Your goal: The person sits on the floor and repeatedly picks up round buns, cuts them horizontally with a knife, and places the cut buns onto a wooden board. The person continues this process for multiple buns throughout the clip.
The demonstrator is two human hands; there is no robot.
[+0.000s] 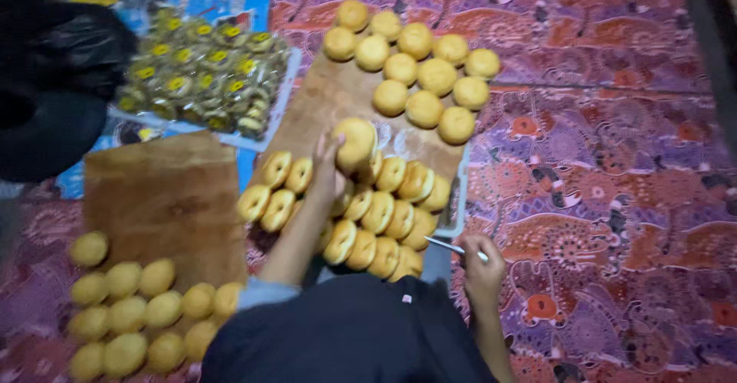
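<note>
My left hand grips one bun at the centre of the board, above the split buns (stacked on edge). My right hand, at 5 o'clock, is closed on a knife. Whole buns sit at 12 o'clock.

Buns: golden yellow
Boards: plain brown
Floor cloth: purple and red, ornate batik-like pattern
Person's garment: dark navy

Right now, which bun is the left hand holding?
The left hand grips the bun lifted above the board's sliced rows; the other buns lie untouched.
</note>
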